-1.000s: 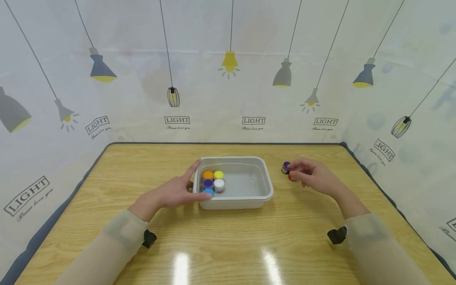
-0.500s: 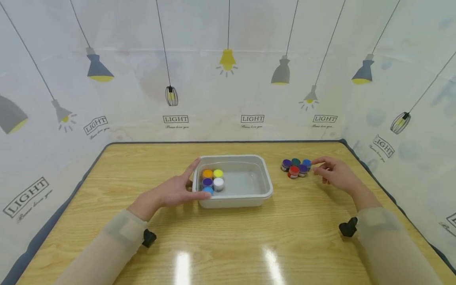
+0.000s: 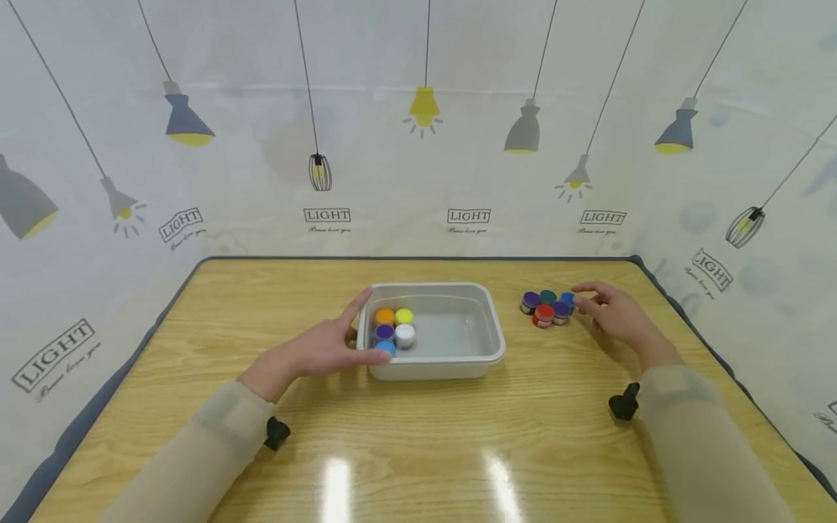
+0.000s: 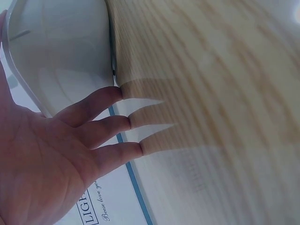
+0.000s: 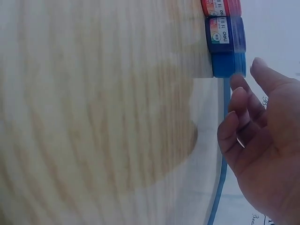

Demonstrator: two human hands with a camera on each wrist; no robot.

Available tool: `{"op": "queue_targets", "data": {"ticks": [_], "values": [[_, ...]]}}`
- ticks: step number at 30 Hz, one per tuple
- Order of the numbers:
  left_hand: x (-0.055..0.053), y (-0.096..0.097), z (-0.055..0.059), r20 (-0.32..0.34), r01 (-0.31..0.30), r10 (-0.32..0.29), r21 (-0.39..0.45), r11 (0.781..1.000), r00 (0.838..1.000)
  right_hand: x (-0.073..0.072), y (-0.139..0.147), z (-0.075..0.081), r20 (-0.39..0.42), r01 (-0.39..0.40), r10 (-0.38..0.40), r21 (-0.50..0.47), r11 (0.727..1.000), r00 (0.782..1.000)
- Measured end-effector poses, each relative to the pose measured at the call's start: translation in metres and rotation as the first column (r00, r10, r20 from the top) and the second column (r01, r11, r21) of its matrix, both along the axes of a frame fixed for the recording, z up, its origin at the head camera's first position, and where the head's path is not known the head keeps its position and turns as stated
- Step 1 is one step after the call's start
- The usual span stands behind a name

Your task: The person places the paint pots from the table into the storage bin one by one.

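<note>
A white plastic tub (image 3: 458, 369) stands mid-table in the head view. My left hand (image 3: 320, 350) spans its left end, index finger along the back corner and thumb across the front rim. In the left wrist view the other fingers (image 4: 101, 129) extend straight below the tub's wall. Inside, at the left end, are paint jars with orange (image 3: 384, 316), yellow (image 3: 404, 316), purple (image 3: 384, 333), white (image 3: 405, 334) and light blue (image 3: 386, 349) lids. My right hand (image 3: 615, 314) is at the blue jar (image 5: 224, 64), fingers loosely bent and not closed around it; contact is unclear.
The blue jar belongs to a cluster right of the tub, with a red jar (image 3: 543, 315), a green jar (image 3: 548, 296) and purple jars (image 3: 530, 302) close together. A lamp-print backdrop (image 3: 392, 131) rises behind and beside the wooden table (image 3: 418, 436).
My right hand has moved right, from over the red jar to the blue jar, uncovering the cluster. The left hand and tub keep their places; the head view shifts slightly.
</note>
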State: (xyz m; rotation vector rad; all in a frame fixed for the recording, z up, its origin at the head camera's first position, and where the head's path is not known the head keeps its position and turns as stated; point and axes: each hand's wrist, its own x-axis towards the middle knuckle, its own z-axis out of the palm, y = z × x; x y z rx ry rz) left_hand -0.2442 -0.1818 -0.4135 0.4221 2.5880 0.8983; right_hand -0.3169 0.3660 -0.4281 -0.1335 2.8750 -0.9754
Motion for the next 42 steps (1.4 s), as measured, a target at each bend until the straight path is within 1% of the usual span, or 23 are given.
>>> {"op": "queue_targets", "data": {"ticks": [4,8,12,15,22,25,28,31,36,38,42], "values": [[0.0,-0.001,0.001,-0.001,0.002,-0.002,-0.002,1.0,1.0,-0.006,-0.002,-0.002,0.001,0.007,-0.007,0.03,1.0,1.0],[0.001,0.0,0.002,0.0,0.005,-0.005,-0.003,1.0,1.0,-0.007,-0.001,-0.005,-0.01,0.015,-0.015,0.063,0.998,1.0],[0.0,0.0,0.003,0.004,0.001,-0.001,0.002,1.0,1.0,-0.006,0.001,-0.005,-0.022,0.017,-0.016,0.067,0.998,1.0],[0.0,-0.001,0.003,0.008,-0.002,0.002,0.003,1.0,1.0,-0.004,0.005,-0.004,-0.018,0.001,0.0,0.061,0.998,1.0],[0.001,-0.001,0.004,0.008,-0.004,0.004,-0.002,1.0,1.0,-0.002,0.017,0.0,0.02,-0.044,0.043,0.029,0.999,0.999],[0.0,0.0,0.003,0.006,-0.007,0.007,-0.003,1.0,1.0,0.0,0.018,0.003,0.03,-0.057,0.056,0.027,0.998,0.998],[0.0,0.0,0.003,0.001,-0.007,0.007,0.0,1.0,1.0,0.001,0.016,0.005,0.036,-0.053,0.052,0.031,0.998,0.998],[-0.001,0.0,0.003,0.0,-0.009,0.009,0.002,1.0,1.0,0.001,0.013,0.003,0.02,-0.052,0.051,0.054,0.997,0.998],[0.0,-0.001,0.001,0.008,-0.009,0.009,0.001,1.0,1.0,0.0,0.009,-0.003,0.004,-0.028,0.027,0.1,0.995,1.0],[0.001,-0.001,0.001,0.013,-0.009,0.008,0.001,1.0,1.0,0.0,0.009,-0.005,0.009,-0.024,0.023,0.096,0.995,1.0],[0.001,-0.001,0.002,0.018,-0.009,0.009,-0.001,1.0,1.0,0.001,0.012,-0.004,0.018,-0.06,0.059,0.063,0.996,0.998]]}}
